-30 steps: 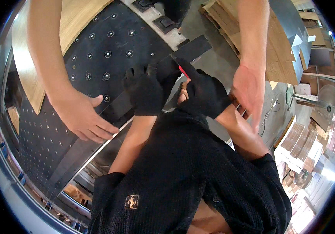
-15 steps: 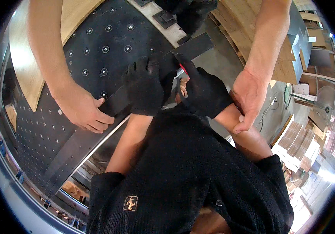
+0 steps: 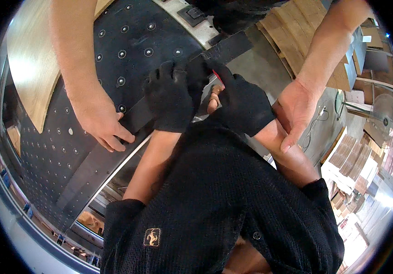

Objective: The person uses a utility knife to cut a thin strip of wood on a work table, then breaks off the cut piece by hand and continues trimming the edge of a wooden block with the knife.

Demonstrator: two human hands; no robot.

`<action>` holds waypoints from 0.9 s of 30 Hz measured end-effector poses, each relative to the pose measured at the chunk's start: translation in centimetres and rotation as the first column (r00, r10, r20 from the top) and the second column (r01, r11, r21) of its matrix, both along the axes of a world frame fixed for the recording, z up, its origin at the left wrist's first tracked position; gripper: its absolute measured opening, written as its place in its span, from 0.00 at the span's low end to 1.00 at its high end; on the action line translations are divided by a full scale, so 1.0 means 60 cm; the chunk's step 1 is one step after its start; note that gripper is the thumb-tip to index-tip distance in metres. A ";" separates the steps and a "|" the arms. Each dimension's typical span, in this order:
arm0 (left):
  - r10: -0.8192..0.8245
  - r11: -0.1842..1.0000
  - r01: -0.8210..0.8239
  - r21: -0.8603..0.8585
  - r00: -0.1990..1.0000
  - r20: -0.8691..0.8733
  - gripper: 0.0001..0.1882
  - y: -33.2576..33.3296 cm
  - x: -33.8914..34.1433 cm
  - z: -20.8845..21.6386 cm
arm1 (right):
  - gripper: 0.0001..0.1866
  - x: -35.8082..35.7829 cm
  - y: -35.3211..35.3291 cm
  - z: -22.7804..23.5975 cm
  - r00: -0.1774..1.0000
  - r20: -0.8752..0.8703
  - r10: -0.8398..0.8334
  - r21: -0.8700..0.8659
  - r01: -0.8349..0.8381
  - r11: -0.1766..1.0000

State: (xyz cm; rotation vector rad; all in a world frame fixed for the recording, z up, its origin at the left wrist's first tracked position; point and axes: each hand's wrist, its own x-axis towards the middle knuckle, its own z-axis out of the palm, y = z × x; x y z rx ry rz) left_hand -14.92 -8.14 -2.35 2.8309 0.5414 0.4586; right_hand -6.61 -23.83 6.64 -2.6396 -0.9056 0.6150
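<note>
My left hand (image 3: 170, 98), in a black glove, lies palm down with fingers spread on a long dark strip (image 3: 140, 111) along the table's near edge. Just right of it, my gloved right hand (image 3: 244, 105) is closed at the strip's edge around a thin red-edged object (image 3: 218, 76); mostly hidden by the glove, its kind cannot be told. Two bare hands of another person reach in from the far side. One bare hand (image 3: 104, 123) touches the strip left of my left hand. The other bare hand (image 3: 297, 109) hangs beside my right wrist.
The black table top (image 3: 114, 55) is studded with small metal balls. A pale wood-coloured panel (image 3: 29, 59) lies at the left. Flat brown boards (image 3: 292, 27) are stacked at the far right, with bundled cardboard (image 3: 349, 160) and a fan (image 3: 381, 116) on the right.
The other person's left-side arm has swung a little to the right, and their right-side arm has tilted outward. My gloved hands stay nearly where they were; the view has shifted slightly.
</note>
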 end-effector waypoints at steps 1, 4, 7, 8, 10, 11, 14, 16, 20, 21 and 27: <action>0.003 1.000 -0.003 -0.008 1.000 0.016 0.22 -0.002 0.000 0.005 | 0.44 0.005 -0.006 -0.006 1.000 -0.021 0.012 0.039 -0.012 0.999; 0.005 1.000 -0.004 -0.018 1.000 0.026 0.23 0.000 -0.002 0.000 | 0.46 0.013 -0.014 -0.023 0.996 -0.087 0.008 0.029 -0.005 1.000; -0.007 0.998 0.007 -0.060 1.000 0.004 0.24 0.001 -0.001 0.018 | 0.47 0.011 -0.012 -0.010 0.992 -0.122 0.013 0.015 -0.011 1.000; -0.018 0.995 0.017 -0.101 1.000 -0.013 0.25 0.001 -0.001 0.024 | 0.47 0.010 -0.011 -0.005 0.993 -0.112 0.037 0.050 -0.031 0.998; -0.031 0.995 0.031 -0.091 1.000 -0.002 0.26 0.000 -0.003 0.021 | 0.48 0.014 -0.015 -0.016 0.995 -0.092 0.049 0.014 -0.048 0.999; -0.038 0.996 0.038 -0.086 0.999 0.003 0.27 0.002 -0.004 0.021 | 0.48 0.015 -0.017 -0.022 0.995 -0.074 0.064 -0.021 -0.066 0.998; -0.078 0.980 0.071 -0.187 0.997 -0.027 0.29 0.005 -0.007 0.028 | 0.50 0.013 -0.022 -0.032 0.997 -0.048 0.065 0.001 -0.065 0.998; -0.075 0.982 0.067 -0.175 0.996 -0.038 0.29 0.003 -0.010 0.023 | 0.49 0.012 -0.022 -0.033 0.994 -0.094 0.053 -0.009 -0.054 0.999; -0.091 0.992 0.095 -0.085 0.995 0.040 0.28 0.006 -0.011 0.007 | 0.44 0.008 -0.025 -0.016 0.988 -0.081 0.128 -0.046 -0.132 0.990; -0.094 0.992 0.097 -0.086 0.995 0.038 0.28 0.005 -0.011 0.013 | 0.44 0.009 -0.025 -0.016 0.989 -0.083 0.126 -0.047 -0.130 0.990; -0.084 0.989 0.085 -0.123 0.996 0.013 0.29 -0.003 -0.008 0.022 | 0.42 -0.003 -0.047 -0.018 0.998 0.017 0.063 0.000 -0.063 0.998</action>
